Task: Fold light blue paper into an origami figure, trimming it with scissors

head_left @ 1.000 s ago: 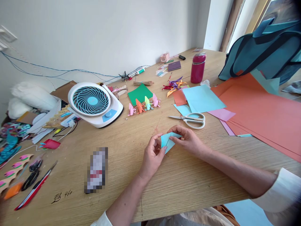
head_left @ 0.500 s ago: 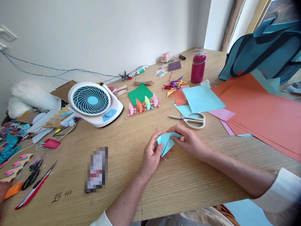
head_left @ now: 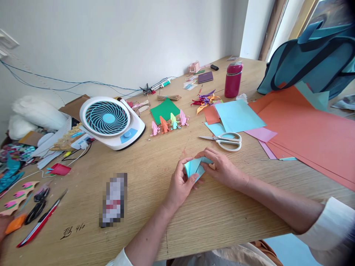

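Observation:
A small folded piece of light blue paper (head_left: 192,167) is held between both hands, just above the wooden table. My left hand (head_left: 180,184) grips its left and lower side, the thumb pressed across the front. At its upper right edge, the fingers and thumb of my right hand (head_left: 222,166) pinch a flap that curls over. Crease lines run slantwise over the paper, and its back is hidden by the fingers. Beyond the hands lie white-handled scissors (head_left: 229,142), with small folded paper figures (head_left: 164,125) standing in a row to their left.
A white fan (head_left: 111,122) stands at left. Light blue sheets (head_left: 240,114) and large orange sheets (head_left: 310,129) cover the right side, near a magenta bottle (head_left: 233,82) and a teal bag (head_left: 307,61). A red knife (head_left: 41,221) lies far left, near another person's hand (head_left: 3,224).
My left thumb has slid right and up across the paper. The flap under my right fingers now curls more, and my left hand's fingers show beneath the paper.

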Demonstrator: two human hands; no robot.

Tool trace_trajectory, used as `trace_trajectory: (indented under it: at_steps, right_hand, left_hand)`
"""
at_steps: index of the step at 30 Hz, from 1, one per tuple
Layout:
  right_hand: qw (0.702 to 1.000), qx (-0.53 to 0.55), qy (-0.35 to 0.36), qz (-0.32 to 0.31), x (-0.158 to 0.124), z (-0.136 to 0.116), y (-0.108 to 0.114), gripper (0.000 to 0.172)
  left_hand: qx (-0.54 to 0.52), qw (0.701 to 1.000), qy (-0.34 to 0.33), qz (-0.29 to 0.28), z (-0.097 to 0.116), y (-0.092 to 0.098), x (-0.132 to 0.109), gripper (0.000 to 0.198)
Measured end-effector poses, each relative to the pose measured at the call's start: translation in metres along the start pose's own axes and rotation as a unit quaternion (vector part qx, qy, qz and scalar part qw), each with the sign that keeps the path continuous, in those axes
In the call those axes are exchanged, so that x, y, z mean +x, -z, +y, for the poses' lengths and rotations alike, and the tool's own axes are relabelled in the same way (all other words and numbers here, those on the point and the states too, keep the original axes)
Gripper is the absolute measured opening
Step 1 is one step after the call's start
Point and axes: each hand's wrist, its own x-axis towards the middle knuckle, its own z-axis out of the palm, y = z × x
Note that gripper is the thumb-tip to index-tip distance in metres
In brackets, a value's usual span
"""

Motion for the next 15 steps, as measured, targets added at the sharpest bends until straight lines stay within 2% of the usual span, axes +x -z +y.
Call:
trace_trajectory:
  at_steps: [4,15]
  right_hand:
    - [1.000,-0.010,0.002,0.005,-0.0006,0.0029,-0.0012,0.024]
    - [1.000,-0.018,0.001,0.013,-0.0003,0.0037,-0.0002,0.015]
  left_hand:
    - [0.024,1.000,-0.004,0.004,-0.0043,-0.0019,0.0013,0.069]
    - [-0.047,0.998,0.003,-0.040,0.0008,-0.0038,0.0011,0.070]
